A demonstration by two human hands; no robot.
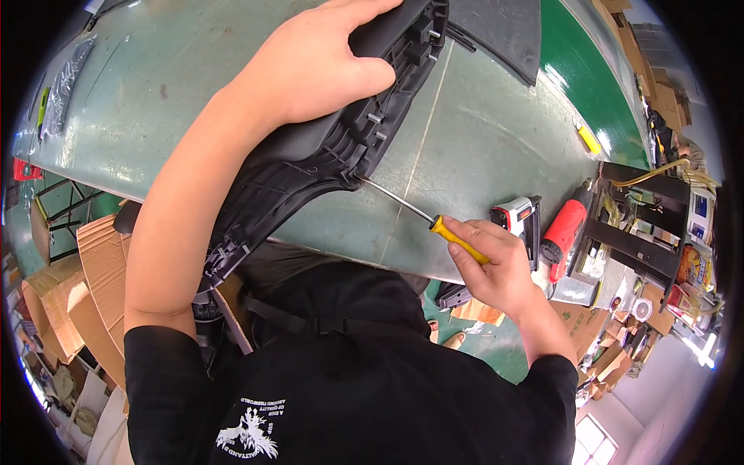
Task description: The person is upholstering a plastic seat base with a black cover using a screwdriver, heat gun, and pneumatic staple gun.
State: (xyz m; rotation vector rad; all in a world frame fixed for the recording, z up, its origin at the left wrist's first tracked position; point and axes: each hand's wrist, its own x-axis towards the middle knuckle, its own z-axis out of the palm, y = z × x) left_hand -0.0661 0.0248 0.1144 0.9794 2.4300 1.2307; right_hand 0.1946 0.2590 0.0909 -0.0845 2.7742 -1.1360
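Observation:
A long black moulded trim panel [298, 151] with a ribbed edge and metal studs lies slantwise over the green worktop [473, 147], its near end reaching past the table edge beside my body. My left hand [329, 66] grips its upper part, thumb on the ribbed edge and other fingers across the top. In my right hand [496, 267] is a screwdriver [459, 238] with a yellow handle. Its thin metal shaft points up and left, and the tip meets the panel's edge near a curved corner. Whether the tip sits in a gap there I cannot tell.
Right of my right hand are a grey-and-black staple gun [515, 213] and a red heat gun [566, 229], beside a black rack [635, 244]. A yellow-handled tool [589, 141] lies farther back. A black sheet [500, 35] rests at the far side. Cardboard [101, 271] stands at left.

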